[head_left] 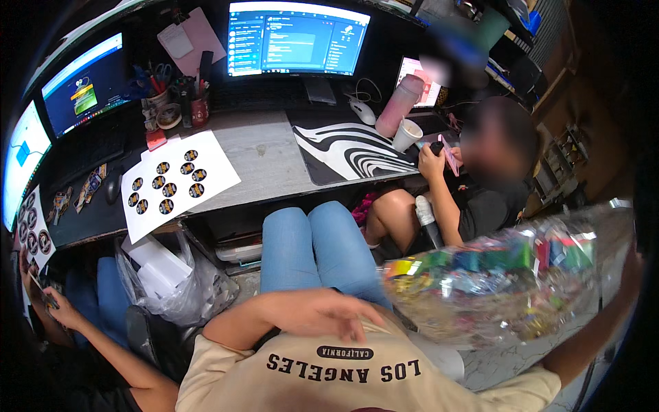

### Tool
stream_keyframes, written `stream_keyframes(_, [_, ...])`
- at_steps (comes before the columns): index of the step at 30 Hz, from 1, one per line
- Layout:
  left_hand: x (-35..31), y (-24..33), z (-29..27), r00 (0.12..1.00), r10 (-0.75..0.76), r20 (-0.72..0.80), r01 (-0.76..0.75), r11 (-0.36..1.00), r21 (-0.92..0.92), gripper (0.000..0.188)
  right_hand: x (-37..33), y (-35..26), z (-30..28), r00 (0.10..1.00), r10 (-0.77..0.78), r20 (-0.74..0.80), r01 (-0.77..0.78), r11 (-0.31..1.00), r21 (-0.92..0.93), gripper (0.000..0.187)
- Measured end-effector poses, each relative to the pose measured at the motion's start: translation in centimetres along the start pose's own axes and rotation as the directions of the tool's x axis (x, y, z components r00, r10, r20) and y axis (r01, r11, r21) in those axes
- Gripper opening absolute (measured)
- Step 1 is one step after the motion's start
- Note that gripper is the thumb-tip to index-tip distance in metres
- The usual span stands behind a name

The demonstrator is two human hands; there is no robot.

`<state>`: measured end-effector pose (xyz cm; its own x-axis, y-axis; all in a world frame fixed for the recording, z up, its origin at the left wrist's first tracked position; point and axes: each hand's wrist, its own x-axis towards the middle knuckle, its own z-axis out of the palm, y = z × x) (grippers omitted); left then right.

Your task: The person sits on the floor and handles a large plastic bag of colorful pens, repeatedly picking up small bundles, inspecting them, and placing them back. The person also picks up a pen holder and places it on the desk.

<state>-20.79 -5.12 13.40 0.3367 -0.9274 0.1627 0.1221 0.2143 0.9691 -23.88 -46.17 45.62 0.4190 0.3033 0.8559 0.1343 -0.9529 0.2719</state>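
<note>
My left hand (331, 313) is held over my lap, in front of my beige shirt. Its fingers are apart, slightly blurred, and nothing is in them. On the right, my arm reaches out to a large clear plastic bag (480, 292) full of small colourful packets and wrappers. The bag is tilted and smeared by motion. At its far right end, my right hand (634, 259) seems to grip it, though the dark rim of the picture mostly hides the fingers.
Ahead is a desk (264, 141) with a sticker sheet (175, 178), striped mat (350, 154), white cup (408, 134) and monitor (298, 38). Someone holding a phone sits right (491, 206); another person's hand (63, 310) works at left. A white plastic bag (185, 281) stands below the desk.
</note>
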Motion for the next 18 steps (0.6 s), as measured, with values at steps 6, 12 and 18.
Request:
stream_keyframes(6, [1.3,0.6,0.5,0.986,-0.164,0.030,0.164,0.934,-0.316,0.092,8.0,-7.4,9.5,0.987,-0.159,-0.007,0.153,0.930,0.333,0.024])
stream_keyframes(12, [1.5,2.7,-3.4,0.824,0.083,-0.560,-0.505,0.554,-0.662,0.102,12.6,-17.4,15.4,0.950,-0.195,-0.244,0.312,0.598,0.738,0.019])
stream_keyframes(18, [1.5,4.2,-14.9,0.540,0.289,-0.791,-0.837,0.288,-0.466,0.108,11.4,-23.6,19.2,0.832,-0.334,-0.442,0.544,0.644,0.537,0.026])
